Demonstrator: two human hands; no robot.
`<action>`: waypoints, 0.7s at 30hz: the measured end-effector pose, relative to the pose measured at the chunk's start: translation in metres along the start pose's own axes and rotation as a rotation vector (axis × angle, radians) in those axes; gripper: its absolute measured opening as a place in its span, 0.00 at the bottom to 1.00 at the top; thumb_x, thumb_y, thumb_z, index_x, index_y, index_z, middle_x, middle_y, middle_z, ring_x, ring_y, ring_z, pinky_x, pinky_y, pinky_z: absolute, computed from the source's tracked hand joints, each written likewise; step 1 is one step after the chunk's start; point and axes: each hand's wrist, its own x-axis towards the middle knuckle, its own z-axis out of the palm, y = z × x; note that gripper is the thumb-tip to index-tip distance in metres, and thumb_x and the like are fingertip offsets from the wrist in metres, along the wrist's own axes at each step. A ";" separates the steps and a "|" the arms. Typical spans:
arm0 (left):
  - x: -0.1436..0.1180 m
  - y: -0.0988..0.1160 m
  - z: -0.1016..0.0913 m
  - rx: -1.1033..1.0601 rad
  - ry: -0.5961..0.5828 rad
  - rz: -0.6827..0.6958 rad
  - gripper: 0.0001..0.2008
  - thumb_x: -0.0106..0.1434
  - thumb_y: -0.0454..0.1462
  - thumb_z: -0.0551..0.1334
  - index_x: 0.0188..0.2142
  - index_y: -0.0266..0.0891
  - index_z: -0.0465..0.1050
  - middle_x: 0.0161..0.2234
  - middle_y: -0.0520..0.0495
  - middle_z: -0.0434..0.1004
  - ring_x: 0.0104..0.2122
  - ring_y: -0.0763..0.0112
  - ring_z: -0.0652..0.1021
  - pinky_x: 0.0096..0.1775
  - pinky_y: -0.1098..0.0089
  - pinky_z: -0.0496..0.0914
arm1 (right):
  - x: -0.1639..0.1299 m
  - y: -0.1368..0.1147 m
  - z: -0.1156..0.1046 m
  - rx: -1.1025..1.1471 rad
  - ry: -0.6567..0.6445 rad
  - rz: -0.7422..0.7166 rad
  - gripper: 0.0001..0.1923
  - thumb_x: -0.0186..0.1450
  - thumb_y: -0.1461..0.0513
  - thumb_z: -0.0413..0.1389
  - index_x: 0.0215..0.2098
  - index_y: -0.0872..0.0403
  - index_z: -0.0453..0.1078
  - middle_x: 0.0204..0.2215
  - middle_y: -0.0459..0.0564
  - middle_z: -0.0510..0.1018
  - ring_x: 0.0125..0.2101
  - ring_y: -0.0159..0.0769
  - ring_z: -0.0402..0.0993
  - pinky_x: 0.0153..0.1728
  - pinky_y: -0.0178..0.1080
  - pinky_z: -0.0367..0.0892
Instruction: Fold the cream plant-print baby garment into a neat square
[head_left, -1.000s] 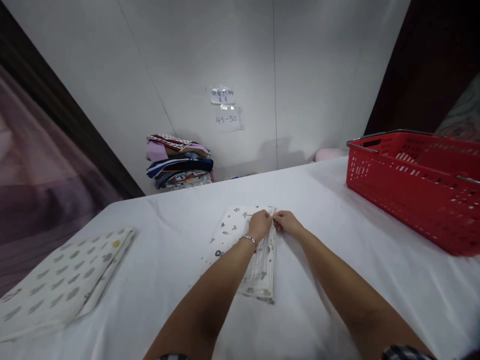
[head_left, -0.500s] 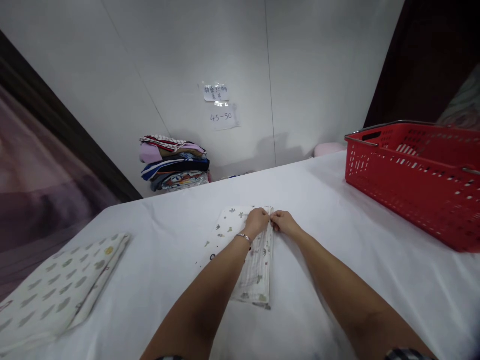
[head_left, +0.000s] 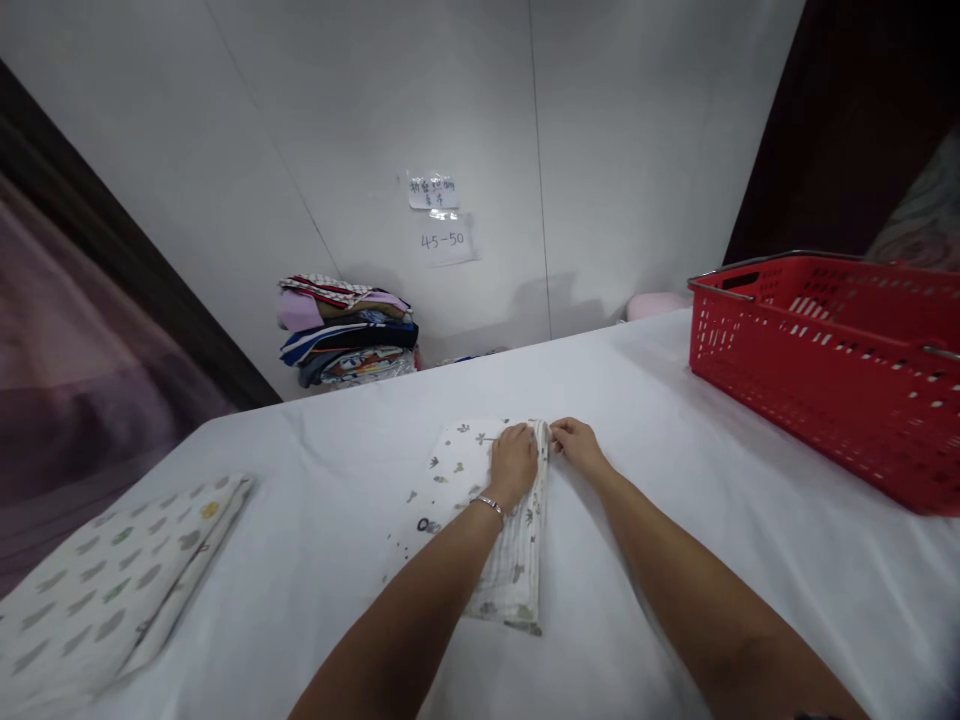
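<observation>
Pinching crinkled muslin cloth (head_left: 517, 560) (leaf print): left hand (head_left: 513, 462) flat, right hand (head_left: 576, 445) gripping edge.

Textile sorting/packing workroom, judged by the fittings. A large table (head_left: 675, 560) is covered in white sheeting, a red plastic basket (head_left: 832, 370) is set on it, and folded garments (head_left: 346, 330) are stacked against a plain panelled wall. Handwritten paper labels (head_left: 441, 215) are taped to that wall.
</observation>
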 end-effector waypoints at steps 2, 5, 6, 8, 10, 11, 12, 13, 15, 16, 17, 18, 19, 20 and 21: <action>-0.001 -0.001 0.002 -0.011 0.015 0.003 0.13 0.64 0.33 0.51 0.45 0.40 0.68 0.52 0.45 0.67 0.53 0.65 0.65 0.53 0.63 0.57 | 0.005 0.003 -0.004 -0.048 0.043 -0.031 0.10 0.54 0.61 0.51 0.33 0.55 0.69 0.28 0.46 0.75 0.22 0.28 0.67 0.27 0.32 0.65; 0.001 -0.001 0.000 -0.010 0.023 -0.015 0.11 0.64 0.34 0.51 0.42 0.40 0.69 0.52 0.45 0.67 0.54 0.64 0.64 0.53 0.61 0.57 | 0.012 0.004 -0.004 -0.116 0.048 -0.071 0.15 0.54 0.62 0.52 0.40 0.54 0.70 0.35 0.48 0.76 0.28 0.30 0.69 0.33 0.34 0.66; 0.003 -0.001 -0.001 -0.005 0.024 -0.023 0.11 0.65 0.35 0.51 0.41 0.40 0.70 0.51 0.45 0.68 0.53 0.64 0.65 0.52 0.61 0.58 | 0.014 0.004 -0.003 -0.133 0.029 -0.083 0.16 0.55 0.62 0.53 0.41 0.54 0.71 0.36 0.48 0.76 0.30 0.30 0.70 0.35 0.35 0.66; 0.008 0.000 -0.004 0.005 0.023 -0.042 0.11 0.64 0.38 0.52 0.42 0.39 0.70 0.48 0.44 0.71 0.50 0.63 0.67 0.51 0.62 0.59 | 0.018 0.003 0.000 -0.158 -0.022 -0.104 0.16 0.54 0.63 0.54 0.41 0.55 0.72 0.36 0.48 0.76 0.31 0.31 0.71 0.37 0.36 0.66; 0.015 0.002 -0.005 0.011 0.023 -0.072 0.12 0.63 0.40 0.54 0.42 0.37 0.71 0.44 0.43 0.73 0.47 0.63 0.69 0.49 0.64 0.61 | 0.021 0.001 0.002 -0.178 -0.064 -0.118 0.15 0.55 0.63 0.54 0.40 0.55 0.73 0.36 0.49 0.77 0.32 0.33 0.71 0.38 0.36 0.66; 0.019 0.003 -0.005 0.015 0.013 -0.099 0.13 0.63 0.41 0.55 0.42 0.37 0.71 0.42 0.42 0.73 0.45 0.63 0.70 0.47 0.64 0.63 | 0.022 0.001 0.002 -0.187 -0.077 -0.122 0.15 0.55 0.63 0.54 0.40 0.55 0.73 0.36 0.49 0.77 0.33 0.33 0.72 0.39 0.36 0.66; 0.023 0.004 -0.005 0.017 -0.007 -0.136 0.13 0.62 0.41 0.55 0.40 0.37 0.72 0.41 0.42 0.74 0.44 0.62 0.71 0.46 0.65 0.64 | 0.023 0.001 0.002 -0.195 -0.086 -0.125 0.15 0.55 0.64 0.54 0.40 0.55 0.74 0.35 0.49 0.78 0.33 0.34 0.72 0.39 0.37 0.66; 0.027 0.005 -0.004 0.014 -0.035 -0.176 0.12 0.61 0.40 0.55 0.39 0.37 0.73 0.40 0.42 0.74 0.42 0.62 0.72 0.44 0.66 0.64 | 0.025 0.000 0.001 -0.201 -0.093 -0.128 0.15 0.54 0.64 0.54 0.40 0.55 0.74 0.35 0.49 0.78 0.34 0.35 0.72 0.40 0.37 0.66; 0.035 0.006 -0.002 0.001 -0.094 -0.247 0.10 0.60 0.39 0.56 0.35 0.38 0.73 0.37 0.42 0.76 0.40 0.63 0.74 0.41 0.67 0.66 | 0.027 -0.001 0.000 -0.207 -0.113 -0.136 0.15 0.54 0.64 0.55 0.39 0.55 0.75 0.35 0.48 0.78 0.36 0.36 0.72 0.41 0.37 0.65; 0.038 0.007 -0.002 -0.011 -0.115 -0.273 0.09 0.60 0.38 0.56 0.34 0.38 0.74 0.36 0.43 0.77 0.38 0.64 0.75 0.39 0.68 0.66 | 0.028 -0.002 0.000 -0.208 -0.127 -0.141 0.14 0.54 0.65 0.55 0.37 0.55 0.75 0.34 0.48 0.78 0.36 0.36 0.72 0.41 0.37 0.65; 0.041 0.007 -0.002 -0.022 -0.124 -0.290 0.09 0.60 0.37 0.55 0.33 0.39 0.74 0.35 0.43 0.77 0.37 0.64 0.75 0.38 0.68 0.66 | 0.029 -0.004 -0.001 -0.207 -0.141 -0.146 0.12 0.53 0.65 0.55 0.35 0.55 0.75 0.33 0.48 0.78 0.35 0.35 0.72 0.41 0.36 0.65; 0.043 0.007 -0.002 -0.032 -0.127 -0.300 0.09 0.60 0.36 0.55 0.32 0.39 0.74 0.35 0.44 0.78 0.36 0.65 0.75 0.37 0.69 0.66 | 0.029 -0.005 -0.001 -0.205 -0.154 -0.150 0.11 0.53 0.65 0.55 0.33 0.55 0.76 0.31 0.47 0.78 0.34 0.35 0.72 0.40 0.35 0.65; 0.044 0.007 -0.003 -0.040 -0.129 -0.305 0.10 0.60 0.36 0.54 0.32 0.39 0.74 0.34 0.44 0.78 0.36 0.65 0.76 0.36 0.69 0.66 | 0.030 -0.006 -0.001 -0.203 -0.165 -0.152 0.10 0.53 0.65 0.54 0.31 0.55 0.76 0.29 0.47 0.78 0.32 0.34 0.72 0.38 0.35 0.65; 0.045 0.007 -0.003 -0.048 -0.128 -0.308 0.10 0.60 0.36 0.54 0.31 0.40 0.74 0.34 0.45 0.78 0.35 0.65 0.76 0.35 0.69 0.66 | 0.030 -0.007 -0.001 -0.200 -0.174 -0.154 0.09 0.52 0.66 0.54 0.30 0.55 0.75 0.28 0.47 0.78 0.30 0.33 0.71 0.36 0.34 0.65; 0.046 0.007 -0.004 -0.056 -0.126 -0.310 0.11 0.61 0.35 0.53 0.31 0.40 0.74 0.34 0.45 0.78 0.35 0.66 0.76 0.35 0.70 0.66 | 0.030 -0.008 0.000 -0.194 -0.181 -0.158 0.09 0.52 0.66 0.53 0.29 0.55 0.75 0.26 0.46 0.77 0.28 0.32 0.70 0.33 0.33 0.64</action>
